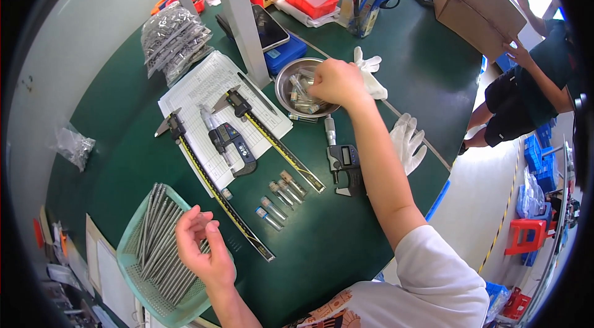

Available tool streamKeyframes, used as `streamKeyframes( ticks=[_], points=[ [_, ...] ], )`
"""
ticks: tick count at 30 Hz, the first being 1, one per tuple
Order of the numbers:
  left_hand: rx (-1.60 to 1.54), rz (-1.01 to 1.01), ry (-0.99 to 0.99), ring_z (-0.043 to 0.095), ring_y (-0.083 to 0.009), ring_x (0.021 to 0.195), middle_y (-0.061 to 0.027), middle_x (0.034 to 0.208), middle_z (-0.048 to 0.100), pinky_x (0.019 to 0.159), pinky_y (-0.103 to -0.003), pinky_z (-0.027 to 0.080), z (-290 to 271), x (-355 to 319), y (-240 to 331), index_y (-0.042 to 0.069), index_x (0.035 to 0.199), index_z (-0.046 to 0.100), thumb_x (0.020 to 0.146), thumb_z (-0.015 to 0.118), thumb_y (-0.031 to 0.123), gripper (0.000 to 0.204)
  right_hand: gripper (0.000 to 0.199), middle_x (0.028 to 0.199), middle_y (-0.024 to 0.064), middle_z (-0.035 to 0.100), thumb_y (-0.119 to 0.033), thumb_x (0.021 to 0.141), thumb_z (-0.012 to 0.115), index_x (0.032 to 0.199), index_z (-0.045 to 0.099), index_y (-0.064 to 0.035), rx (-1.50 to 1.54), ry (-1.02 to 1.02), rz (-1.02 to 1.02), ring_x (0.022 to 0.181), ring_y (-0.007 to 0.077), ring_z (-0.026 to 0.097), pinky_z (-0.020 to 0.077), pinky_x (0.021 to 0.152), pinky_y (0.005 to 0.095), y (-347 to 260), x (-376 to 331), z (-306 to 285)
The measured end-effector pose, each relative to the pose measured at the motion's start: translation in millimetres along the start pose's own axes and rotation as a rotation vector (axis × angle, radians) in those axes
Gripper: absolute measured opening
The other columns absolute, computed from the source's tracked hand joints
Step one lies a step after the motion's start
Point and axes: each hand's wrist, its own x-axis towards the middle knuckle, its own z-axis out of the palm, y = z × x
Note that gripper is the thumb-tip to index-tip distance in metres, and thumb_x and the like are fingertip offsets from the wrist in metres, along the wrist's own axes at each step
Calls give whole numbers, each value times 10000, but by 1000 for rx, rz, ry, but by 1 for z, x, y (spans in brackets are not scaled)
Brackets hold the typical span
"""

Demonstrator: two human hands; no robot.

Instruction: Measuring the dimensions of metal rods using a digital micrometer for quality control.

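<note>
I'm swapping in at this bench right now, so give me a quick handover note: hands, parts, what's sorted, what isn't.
Left hand: over the green basket of long metal rods, fingers pinched; what they hold is too small to tell.
Right hand: reaching into the steel bowl of small vials.
Done: six vials lie in a row on the mat beside the long caliper.
Left: more vials remain in the bowl.

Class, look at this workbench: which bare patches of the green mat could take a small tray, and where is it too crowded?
Bare mat lies between the steel bowl and the cardboard box. Another patch lies left of the paper sheet, toward the small plastic bag. It is crowded in the middle: calipers, vials, and the right hand at the bowl. The left hand hovers over the rod basket.
</note>
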Motion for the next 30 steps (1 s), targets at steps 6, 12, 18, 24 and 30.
streamKeyframes(
  ticks=[6,12,18,24,30],
  points=[
    [28,19,-9,537,-133,756,-83,846,528,636,-235,447,-1,0,0,-19,1034,495,779,503,4,256,75,641,78,609,-158,593,574,619,625,-109,74,181,-2,673,255,591,396,688,364,18,8,6],
    [12,9,-23,540,-136,763,-83,843,526,634,-235,450,-1,1,0,-19,1033,494,781,500,2,253,90,639,75,607,-159,608,549,616,622,-106,36,236,-47,677,244,590,366,629,370,21,11,13],
    [23,-4,-12,535,-131,742,-88,837,530,630,-236,448,0,0,0,-18,1036,495,771,495,-13,265,111,655,78,613,-193,584,580,630,631,-106,157,71,-31,671,244,593,406,682,352,17,5,-5],
    [21,5,-18,524,-120,715,-95,845,537,628,-231,443,1,0,0,-16,1044,491,768,495,-16,276,206,699,78,627,-223,507,679,662,641,-93,-14,-302,78,720,236,612,449,708,339,16,-10,-28],
    [21,-12,-20,516,-116,714,-95,862,539,640,-231,441,0,0,1,-14,1057,483,772,494,-11,285,240,724,89,631,-235,505,692,685,647,-84,-144,-287,-3,721,242,613,445,694,361,10,-5,-19]
  ],
)
